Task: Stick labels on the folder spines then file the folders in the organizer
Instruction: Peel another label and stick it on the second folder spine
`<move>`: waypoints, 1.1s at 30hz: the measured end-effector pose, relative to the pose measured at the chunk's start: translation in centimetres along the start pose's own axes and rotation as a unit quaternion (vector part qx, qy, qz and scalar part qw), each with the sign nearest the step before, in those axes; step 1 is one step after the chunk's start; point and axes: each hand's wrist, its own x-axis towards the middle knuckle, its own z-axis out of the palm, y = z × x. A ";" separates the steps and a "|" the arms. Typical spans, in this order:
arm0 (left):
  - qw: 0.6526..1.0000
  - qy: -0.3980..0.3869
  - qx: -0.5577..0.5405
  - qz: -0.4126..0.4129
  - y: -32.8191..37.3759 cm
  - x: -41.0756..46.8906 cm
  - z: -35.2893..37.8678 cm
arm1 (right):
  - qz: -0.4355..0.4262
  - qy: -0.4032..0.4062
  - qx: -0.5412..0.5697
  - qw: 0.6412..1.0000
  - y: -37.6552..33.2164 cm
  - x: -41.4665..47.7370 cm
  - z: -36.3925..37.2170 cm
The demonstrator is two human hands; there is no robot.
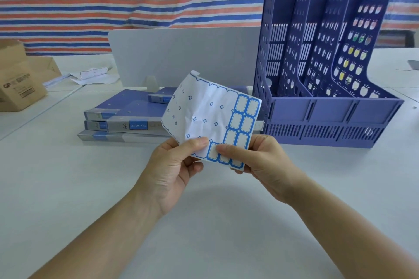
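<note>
Folders [127,118] lie stacked on the table [204,222], left of the organizer [326,106], behind the label sheet [210,120].

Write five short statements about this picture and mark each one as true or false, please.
1. The left hand and the right hand both pinch the white paper label sheet. True.
2. The purple-blue plastic file organizer already holds a folder. False: its compartments show no folder.
3. The blue lever-arch folders lie flat in a pile on the white table. True.
4. The brown cardboard box stands right of the organizer. False: it stands at the far left.
5. The sheet is full of labels. False: blue-bordered labels remain only along its right and lower edges.
</note>
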 end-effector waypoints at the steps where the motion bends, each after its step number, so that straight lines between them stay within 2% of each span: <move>1: 1.000 0.001 0.000 -0.001 0.0 0.1 -0.1 | -0.003 0.004 -0.009 1.000 0.1 0.0 0.0; 17: 0.999 -0.031 0.013 0.036 -0.2 0.2 -0.4 | -0.005 -0.014 -0.039 0.999 -0.3 -0.1 -0.4; 26: 0.998 -0.025 0.046 0.020 -0.3 0.4 -0.8 | -0.004 -0.030 -0.056 0.998 0.0 -0.1 -0.4; 33: 0.999 -0.048 0.013 0.009 0.2 0.0 -0.4 | -0.042 0.004 -0.106 0.993 -0.1 -0.2 0.1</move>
